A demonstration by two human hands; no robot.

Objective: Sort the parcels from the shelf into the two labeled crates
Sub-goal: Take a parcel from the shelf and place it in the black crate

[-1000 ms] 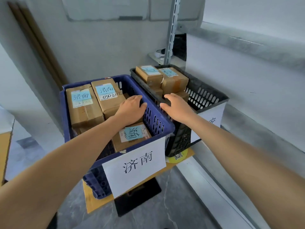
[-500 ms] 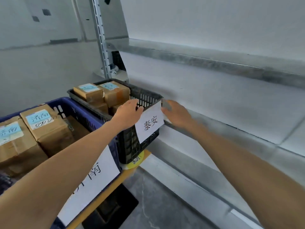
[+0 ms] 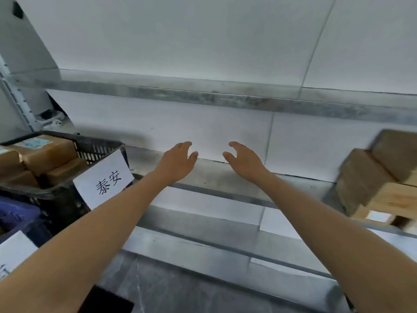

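My left hand (image 3: 178, 160) and my right hand (image 3: 244, 160) are both stretched out side by side over a bare stretch of the metal shelf (image 3: 214, 179), fingers relaxed, holding nothing. A stack of brown cardboard parcels (image 3: 381, 177) sits on the shelf at the far right, blurred. At the left stands the black crate (image 3: 99, 147) with a white paper label (image 3: 103, 180), holding several brown parcels (image 3: 49, 152) with blue stickers. A corner of the blue crate (image 3: 18, 215) and its white label (image 3: 13, 251) shows at the lower left.
A higher metal shelf edge (image 3: 225, 99) runs across above the hands, white wall panels behind. A slotted shelf upright (image 3: 15, 96) rises at the far left. Grey marbled floor (image 3: 180, 290) lies below the shelf's front rails.
The view has swung right, away from the crates toward the shelf. Both hands left the crates' rims and now hang in front of the shelf. The parcel stack has come into view at right.
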